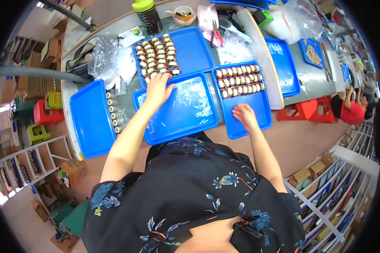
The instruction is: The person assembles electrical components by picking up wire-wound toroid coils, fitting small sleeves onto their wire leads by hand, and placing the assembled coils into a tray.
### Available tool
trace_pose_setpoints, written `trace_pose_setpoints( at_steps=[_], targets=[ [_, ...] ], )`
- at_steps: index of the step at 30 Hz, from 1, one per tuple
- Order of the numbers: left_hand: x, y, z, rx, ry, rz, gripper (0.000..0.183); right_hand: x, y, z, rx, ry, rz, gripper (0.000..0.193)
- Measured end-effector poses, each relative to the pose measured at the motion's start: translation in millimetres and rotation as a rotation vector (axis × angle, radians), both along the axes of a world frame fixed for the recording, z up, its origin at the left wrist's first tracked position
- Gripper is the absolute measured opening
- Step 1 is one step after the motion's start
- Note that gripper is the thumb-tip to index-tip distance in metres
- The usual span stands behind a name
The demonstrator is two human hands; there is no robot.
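My left hand reaches over the middle blue tray. Its fingertips touch the nearest row of small wound coils, dark red-brown with pale ends, in the far blue tray. The thumb stands apart from the fingers, so the hand looks open. Clear short tubes lie scattered in the middle tray. Over the near part of the right blue tray hovers my right hand, fingers loosely bent and slightly apart, with nothing visible in them. Three rows of similar coils fill that tray's far part.
Another blue tray lies at the left, beside a line of pale cylindrical pieces. Behind are a green-lidded bottle, red-handled pliers and plastic bags. A divider board runs along the right; a person sits beyond.
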State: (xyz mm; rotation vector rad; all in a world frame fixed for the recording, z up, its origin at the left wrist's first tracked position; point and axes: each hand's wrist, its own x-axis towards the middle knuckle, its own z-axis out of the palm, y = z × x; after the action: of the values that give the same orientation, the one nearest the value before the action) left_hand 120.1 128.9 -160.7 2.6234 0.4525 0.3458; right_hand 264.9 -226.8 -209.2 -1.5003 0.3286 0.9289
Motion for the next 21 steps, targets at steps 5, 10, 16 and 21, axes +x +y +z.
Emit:
trace_pose_setpoints(
  at_steps=[5,10,16,21],
  targets=[
    [36,29,-24,0.258,0.029,-0.21,0.039,-23,-13,37,-0.033,-0.023,0.049,0.016],
    [46,44,-36,0.217,-0.012,-0.263,0.014,-41,-3,55,-0.03,-0.034,0.109,0.017],
    [54,44,6,-0.125,-0.001,-0.229,0.013,-30,57,65,0.052,-0.304,0.44,0.022],
    [23,22,80,-0.548,-0.026,-0.368,0.017,-25,135,114,0.217,-0.489,0.545,0.039]
  ],
)
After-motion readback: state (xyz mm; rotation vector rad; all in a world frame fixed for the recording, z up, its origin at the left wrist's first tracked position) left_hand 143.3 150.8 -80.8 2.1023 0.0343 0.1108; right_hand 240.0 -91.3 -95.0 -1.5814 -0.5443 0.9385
